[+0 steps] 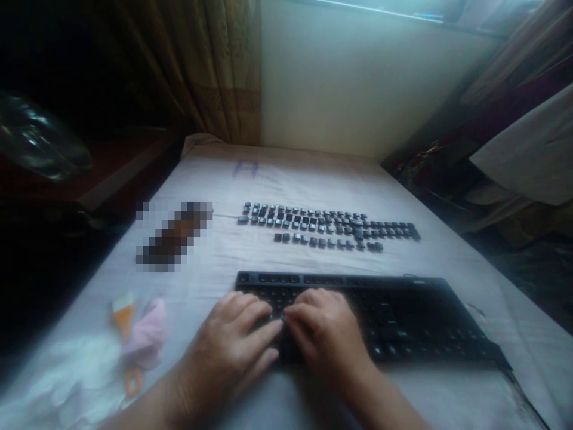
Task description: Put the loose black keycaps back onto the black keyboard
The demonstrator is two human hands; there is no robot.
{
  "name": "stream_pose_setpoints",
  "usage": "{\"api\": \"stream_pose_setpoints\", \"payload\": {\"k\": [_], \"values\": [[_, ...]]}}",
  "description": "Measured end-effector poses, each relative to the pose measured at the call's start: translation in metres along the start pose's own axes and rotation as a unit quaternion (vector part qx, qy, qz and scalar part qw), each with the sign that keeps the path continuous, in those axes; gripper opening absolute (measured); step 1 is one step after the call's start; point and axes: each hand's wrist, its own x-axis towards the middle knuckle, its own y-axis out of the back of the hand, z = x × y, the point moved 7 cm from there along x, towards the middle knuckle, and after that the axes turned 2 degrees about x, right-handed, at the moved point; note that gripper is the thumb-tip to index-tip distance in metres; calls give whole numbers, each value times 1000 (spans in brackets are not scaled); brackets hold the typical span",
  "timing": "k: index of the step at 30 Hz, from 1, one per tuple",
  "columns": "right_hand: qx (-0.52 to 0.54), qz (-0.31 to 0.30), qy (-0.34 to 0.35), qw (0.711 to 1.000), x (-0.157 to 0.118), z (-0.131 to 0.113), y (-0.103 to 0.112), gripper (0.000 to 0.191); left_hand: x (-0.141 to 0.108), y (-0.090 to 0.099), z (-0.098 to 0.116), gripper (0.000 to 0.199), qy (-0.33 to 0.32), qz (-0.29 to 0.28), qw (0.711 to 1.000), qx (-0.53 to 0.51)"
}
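A black computer keyboard (416, 316) lies on the cloth-covered surface in front of me, with many of its keys off in the upper part. My left hand (237, 343) rests on its left end, fingers stretched and slightly apart. Beside it, my right hand (329, 334) bends over the same part, its thumb and fingers drawn together on the keys. Whatever lies under these fingertips is too small and blurred to make out. Behind the keyboard, loose black keycaps (308, 222) stand in several rows.
An orange-handled brush (123, 315) and a pink cloth (147, 334) lie at the left, near a crumpled white cloth (71, 370). Farther back is a pixelated dark and orange object (176, 233). A cable (523, 391) runs off the keyboard's right corner. Curtains and a wall stand behind.
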Motion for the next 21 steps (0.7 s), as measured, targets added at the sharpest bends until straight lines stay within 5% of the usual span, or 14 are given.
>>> {"api": "stream_pose_setpoints", "payload": {"k": [9, 21], "values": [[4, 21, 6, 1000, -4, 0, -1, 14, 1, 0, 0, 25, 13, 2, 1000, -23], [36, 76, 0, 996, -5, 19, 24, 16, -6, -8, -10, 30, 18, -25, 998, -50]]}}
